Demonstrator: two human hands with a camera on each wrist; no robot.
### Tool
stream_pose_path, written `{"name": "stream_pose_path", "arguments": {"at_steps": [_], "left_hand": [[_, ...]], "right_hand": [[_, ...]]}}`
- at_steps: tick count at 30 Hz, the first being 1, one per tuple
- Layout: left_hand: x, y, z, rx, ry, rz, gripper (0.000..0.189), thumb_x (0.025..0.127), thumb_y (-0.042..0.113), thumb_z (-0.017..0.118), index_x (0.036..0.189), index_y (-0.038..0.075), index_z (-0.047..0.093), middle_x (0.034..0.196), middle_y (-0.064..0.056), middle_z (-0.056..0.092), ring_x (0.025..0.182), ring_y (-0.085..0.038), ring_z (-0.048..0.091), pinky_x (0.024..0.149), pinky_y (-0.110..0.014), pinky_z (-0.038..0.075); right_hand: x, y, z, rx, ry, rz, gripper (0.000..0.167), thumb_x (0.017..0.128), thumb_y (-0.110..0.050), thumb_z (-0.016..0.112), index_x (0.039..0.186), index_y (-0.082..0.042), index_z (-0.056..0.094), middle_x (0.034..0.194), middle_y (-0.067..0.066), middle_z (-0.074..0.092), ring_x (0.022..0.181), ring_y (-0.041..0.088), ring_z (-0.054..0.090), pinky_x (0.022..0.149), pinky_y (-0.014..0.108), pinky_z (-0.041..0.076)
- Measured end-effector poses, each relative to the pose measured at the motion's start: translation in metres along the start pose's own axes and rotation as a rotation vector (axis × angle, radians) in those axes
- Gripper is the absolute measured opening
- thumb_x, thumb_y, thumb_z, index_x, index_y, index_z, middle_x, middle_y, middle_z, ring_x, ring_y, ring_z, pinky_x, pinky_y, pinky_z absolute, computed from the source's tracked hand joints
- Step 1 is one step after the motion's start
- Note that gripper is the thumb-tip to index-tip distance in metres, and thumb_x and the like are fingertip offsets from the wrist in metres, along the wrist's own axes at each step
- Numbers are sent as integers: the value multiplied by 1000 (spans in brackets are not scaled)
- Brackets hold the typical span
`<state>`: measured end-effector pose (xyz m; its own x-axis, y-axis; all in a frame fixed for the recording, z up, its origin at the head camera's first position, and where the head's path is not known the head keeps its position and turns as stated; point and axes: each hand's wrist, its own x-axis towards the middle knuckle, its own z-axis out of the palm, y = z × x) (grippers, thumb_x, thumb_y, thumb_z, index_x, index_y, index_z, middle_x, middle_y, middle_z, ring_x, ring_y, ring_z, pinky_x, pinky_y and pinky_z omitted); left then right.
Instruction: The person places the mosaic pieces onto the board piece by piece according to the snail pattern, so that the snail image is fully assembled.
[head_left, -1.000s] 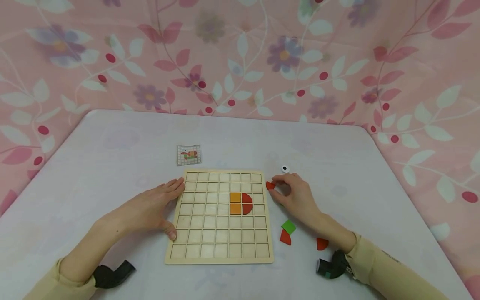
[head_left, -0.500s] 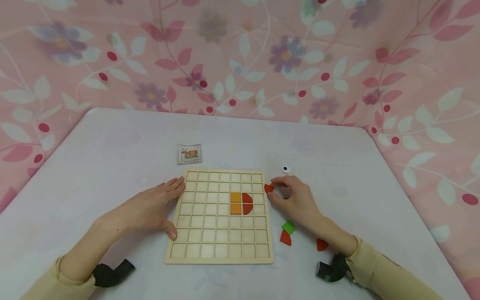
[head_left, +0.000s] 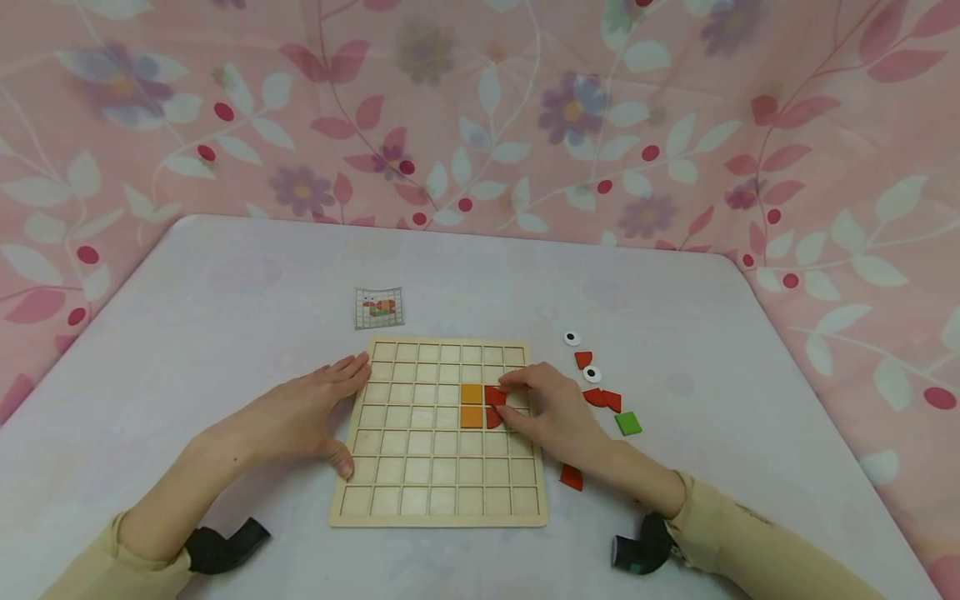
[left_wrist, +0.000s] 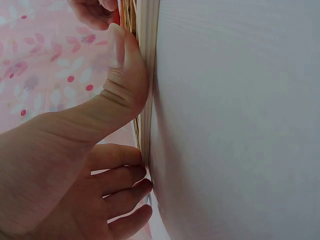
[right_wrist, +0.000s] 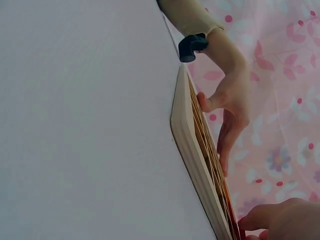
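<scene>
The left hand rests along the left edge of the wooden grid board, thumb and fingers spread against its rim. Over the board's right side, the right hand pinches a red quarter-circle tile between thumb and index finger. It is right at the red tiles set in the grid and partly hides them; whether it touches them I cannot tell. Two orange square tiles lie in cells just left of these. The left wrist view shows the left thumb pressed to the rim.
Right of the board lie several loose red tiles, a green square tile and two round eye tiles. Another red tile sits under the right forearm. A small pattern card lies behind the board.
The right hand has carried the red tile leftward from beside the board to over the red tiles in the grid, uncovering loose tiles behind it. The left hand has stayed put.
</scene>
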<state>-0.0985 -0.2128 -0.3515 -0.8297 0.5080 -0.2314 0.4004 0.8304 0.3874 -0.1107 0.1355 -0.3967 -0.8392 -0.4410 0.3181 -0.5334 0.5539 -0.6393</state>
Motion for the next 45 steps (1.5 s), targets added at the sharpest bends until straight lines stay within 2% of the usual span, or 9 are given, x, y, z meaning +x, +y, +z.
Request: {"name": "stream_pose_path", "arguments": {"at_steps": [10, 27, 39, 45], "left_hand": [[0, 0, 0, 5, 0, 5, 132, 52, 64, 84, 151, -7, 34, 162, -22, 24, 148, -44, 26, 118, -59, 29], [0, -2, 1, 5, 0, -1, 132, 52, 63, 85, 152, -7, 34, 163, -22, 24, 149, -43, 25, 117, -59, 29], [1, -1, 1, 2, -6, -8, 132, 52, 63, 85, 152, -6, 33, 163, -21, 23, 149, -42, 25, 117, -59, 29], [0, -1, 1, -2, -10, -11, 132, 52, 63, 85, 152, -6, 33, 163, -21, 23, 149, -42, 24, 118, -59, 29]], "right_hand": [[10, -9, 16, -47, -3, -77, 31, 83, -16, 82, 111, -10, 72, 104, -1, 70, 96, 12, 61, 81, 26, 56], [18, -17, 24, -47, -28, -83, 28, 84, -17, 81, 110, -11, 72, 106, -2, 71, 95, 12, 59, 79, 25, 54], [20, -18, 27, -32, -12, -123, 26, 83, -18, 83, 105, -12, 71, 97, -4, 71, 92, 12, 58, 75, 26, 53], [19, -18, 29, -39, -18, -146, 33, 79, -26, 86, 104, -13, 70, 91, -7, 68, 88, 10, 55, 73, 23, 49]]}}
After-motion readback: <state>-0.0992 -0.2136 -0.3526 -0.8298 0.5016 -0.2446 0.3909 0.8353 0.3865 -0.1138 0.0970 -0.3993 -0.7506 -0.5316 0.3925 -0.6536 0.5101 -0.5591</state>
